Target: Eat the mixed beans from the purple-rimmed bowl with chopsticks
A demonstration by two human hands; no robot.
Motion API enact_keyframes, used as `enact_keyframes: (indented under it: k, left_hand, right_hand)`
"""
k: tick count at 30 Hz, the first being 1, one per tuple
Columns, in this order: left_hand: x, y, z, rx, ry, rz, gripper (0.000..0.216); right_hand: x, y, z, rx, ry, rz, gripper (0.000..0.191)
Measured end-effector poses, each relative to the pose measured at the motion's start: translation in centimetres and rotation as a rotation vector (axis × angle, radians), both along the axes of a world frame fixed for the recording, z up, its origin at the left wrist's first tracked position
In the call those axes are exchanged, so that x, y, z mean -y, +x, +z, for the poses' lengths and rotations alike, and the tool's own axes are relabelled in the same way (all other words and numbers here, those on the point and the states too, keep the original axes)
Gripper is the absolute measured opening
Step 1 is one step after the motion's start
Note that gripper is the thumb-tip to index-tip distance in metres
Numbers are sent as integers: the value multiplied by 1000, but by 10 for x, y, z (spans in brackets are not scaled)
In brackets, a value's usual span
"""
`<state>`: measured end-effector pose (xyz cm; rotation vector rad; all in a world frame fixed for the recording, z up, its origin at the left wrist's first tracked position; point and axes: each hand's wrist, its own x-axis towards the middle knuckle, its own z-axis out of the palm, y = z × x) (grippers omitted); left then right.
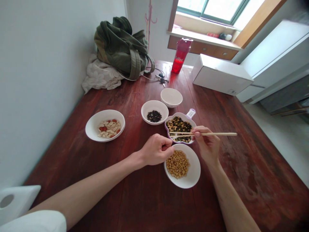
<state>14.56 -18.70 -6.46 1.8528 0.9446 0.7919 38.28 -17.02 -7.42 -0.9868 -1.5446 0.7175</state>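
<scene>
R hand (207,145) pinches chopsticks (217,134), tips over mixed-bean bowl (166,128) on desk (145,199). L hand (155,149), fingers curled, pinches rim of soybean bowl (194,175) at its 10 o'clock; mixed-bean bowl sits at its 12.

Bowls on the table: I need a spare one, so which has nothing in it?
The small white bowl farthest from the person, nearest the red bottle. It is empty; the other four hold peanuts, black beans, mixed beans or yellow soybeans.

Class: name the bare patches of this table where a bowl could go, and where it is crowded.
Bare wood: right of the right hand and chopsticks, to the white box; near edge by the soybean bowl. Crowded: bowls around the left hand.
</scene>
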Motion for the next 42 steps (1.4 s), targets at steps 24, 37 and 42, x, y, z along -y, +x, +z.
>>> enact_keyframes:
  k: [24,37,42]
  left_hand:
    - [0,0,0,3,5,4,41]
    - [0,0,2,-17,5,10,42]
    - [0,0,3,-19,2,8,43]
  right_hand:
    - [1,-1,3,88,-9,-54,13]
    - [-6,18,11,-49,-66,-149,20]
    - [-6,15,14,-11,-166,-118,22]
